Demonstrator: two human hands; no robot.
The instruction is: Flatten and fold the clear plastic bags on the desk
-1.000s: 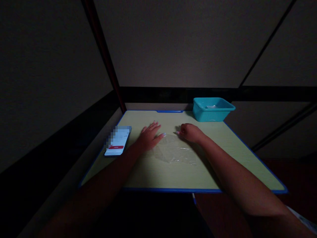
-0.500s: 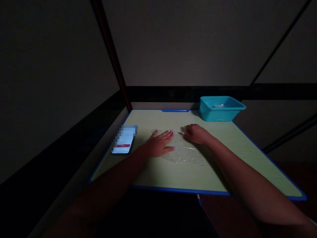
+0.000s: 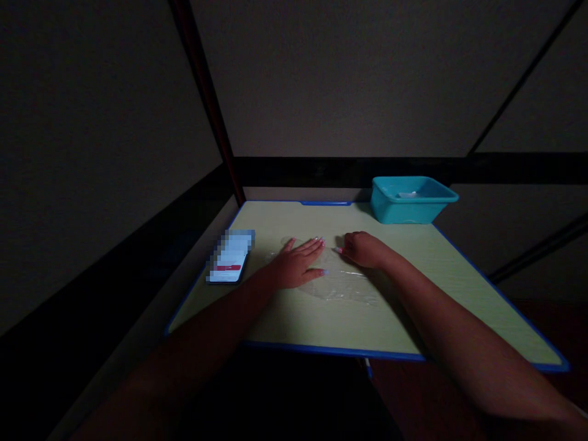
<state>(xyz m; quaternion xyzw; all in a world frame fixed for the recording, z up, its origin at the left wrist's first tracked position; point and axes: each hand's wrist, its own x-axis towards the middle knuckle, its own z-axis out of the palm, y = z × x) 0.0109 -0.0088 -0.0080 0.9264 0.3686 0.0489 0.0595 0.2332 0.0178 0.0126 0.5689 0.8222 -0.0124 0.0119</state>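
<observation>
A clear plastic sheet (image 3: 342,283) lies flat near the middle of a pale green bench (image 3: 413,306) edged in blue, and both of the person's hands rest on it. The left hand (image 3: 297,264) lies palm down with its fingers spread and stretched forward, pressing on the left part of the sheet, so its grip is open and holds nothing. The right hand (image 3: 365,249) sits just beside it on the far right part of the sheet, with its fingers curled under and one pink-tipped nail pointing toward the left hand; in the dim light it is not possible to tell whether that grip pinches the plastic or only rests on it. The two hands are near each other but apart. To the left of the left hand, close to the bench's left edge, a smartphone (image 3: 229,257) lies face up with its screen lit. At the far right corner of the bench stands a teal plastic tub (image 3: 411,205), well apart from the hands, with something pale inside that is too small to make out.
</observation>
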